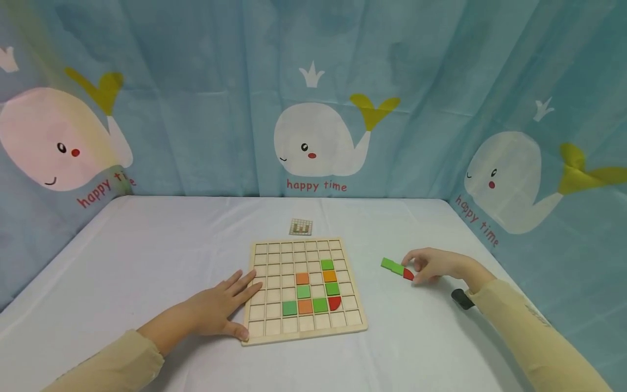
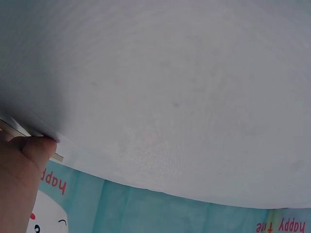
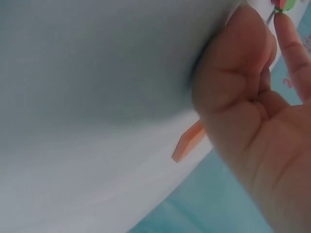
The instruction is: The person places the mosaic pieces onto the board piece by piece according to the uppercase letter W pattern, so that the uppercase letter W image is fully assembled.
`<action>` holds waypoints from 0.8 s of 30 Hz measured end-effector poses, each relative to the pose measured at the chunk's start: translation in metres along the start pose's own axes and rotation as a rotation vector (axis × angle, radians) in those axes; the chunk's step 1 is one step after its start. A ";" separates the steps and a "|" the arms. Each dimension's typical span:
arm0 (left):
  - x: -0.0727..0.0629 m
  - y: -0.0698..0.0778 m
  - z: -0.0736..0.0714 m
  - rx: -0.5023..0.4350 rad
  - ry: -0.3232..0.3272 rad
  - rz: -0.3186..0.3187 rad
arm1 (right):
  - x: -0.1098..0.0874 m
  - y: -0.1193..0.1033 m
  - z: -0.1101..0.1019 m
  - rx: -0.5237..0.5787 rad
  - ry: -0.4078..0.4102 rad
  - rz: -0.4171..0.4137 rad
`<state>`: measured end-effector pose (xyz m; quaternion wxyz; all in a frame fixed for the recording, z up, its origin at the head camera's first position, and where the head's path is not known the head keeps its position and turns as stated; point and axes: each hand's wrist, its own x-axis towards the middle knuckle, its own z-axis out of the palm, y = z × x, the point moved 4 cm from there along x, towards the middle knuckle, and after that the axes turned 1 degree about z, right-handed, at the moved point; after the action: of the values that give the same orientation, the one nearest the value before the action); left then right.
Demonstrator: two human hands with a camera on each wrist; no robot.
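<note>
A square wooden grid board (image 1: 274, 327) lies on the white table, with several green and orange square tiles and one red quarter-round tile (image 1: 334, 303) in its cells. My left hand (image 1: 210, 306) rests at the board's left edge, fingers spread over the rim and thumb at the near corner. To the right of the board, my right hand (image 1: 433, 265) pinches a second red quarter-round tile (image 1: 409, 275) between thumb and index finger. Green tiles (image 1: 392, 266) join it in a row. In the right wrist view, an orange tile (image 3: 187, 143) shows past the palm, partly hidden.
A small patterned card (image 1: 301, 227) lies behind the board. Near the right sleeve is a black object (image 1: 462, 299), partly covered by the cuff. A blue curtain (image 1: 220, 98) printed with whales hangs around the table's (image 1: 171, 239) back and sides.
</note>
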<state>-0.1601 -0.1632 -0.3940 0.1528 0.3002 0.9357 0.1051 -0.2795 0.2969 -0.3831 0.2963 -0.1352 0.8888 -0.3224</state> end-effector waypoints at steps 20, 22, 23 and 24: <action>-0.001 0.000 0.000 0.005 0.008 0.013 | 0.003 -0.002 0.004 -0.065 0.061 -0.004; -0.001 0.001 0.000 0.002 0.005 0.012 | 0.003 -0.002 0.004 -0.060 0.062 -0.011; -0.001 0.001 0.000 0.000 0.004 0.011 | 0.003 -0.001 0.004 -0.057 0.063 -0.014; -0.001 0.001 0.000 -0.001 0.002 0.009 | 0.003 -0.001 0.004 -0.053 0.063 -0.015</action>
<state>-0.1583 -0.1632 -0.3934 0.1514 0.3041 0.9344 0.1068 -0.2793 0.2931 -0.3860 0.2619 -0.1397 0.9049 -0.3049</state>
